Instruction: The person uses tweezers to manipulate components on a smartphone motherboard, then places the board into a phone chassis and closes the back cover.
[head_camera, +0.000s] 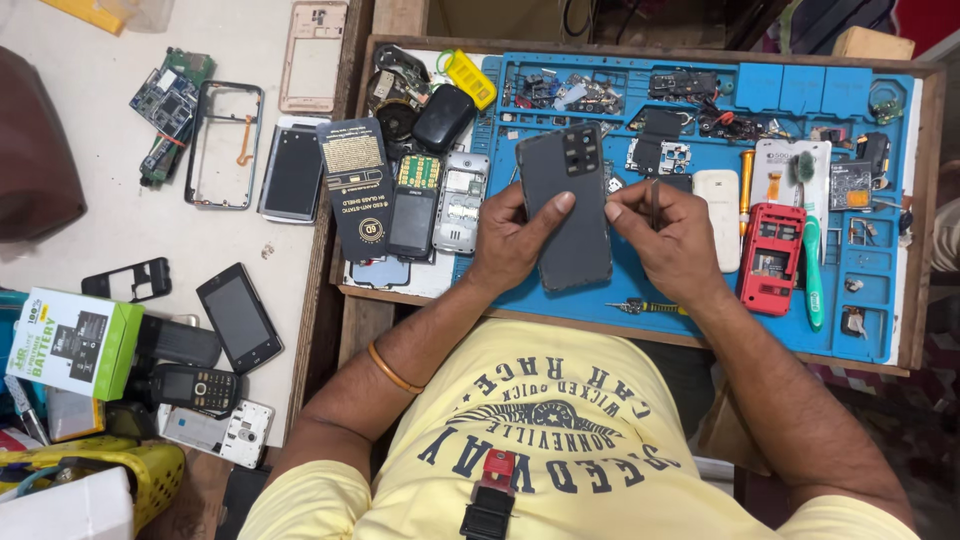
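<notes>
A dark grey smartphone (566, 206), back side up with its camera cluster toward the far edge, is held over the middle of the blue repair mat (700, 290). The left hand (512, 235) curls around its left edge, thumb pressed across the back. The right hand (670, 235) is closed in a pinch on a thin dark tool (655, 200) just beside the phone's right edge; the tool's tip is hard to make out. A red phone shell (771, 258) lies near the mat's right edge.
</notes>
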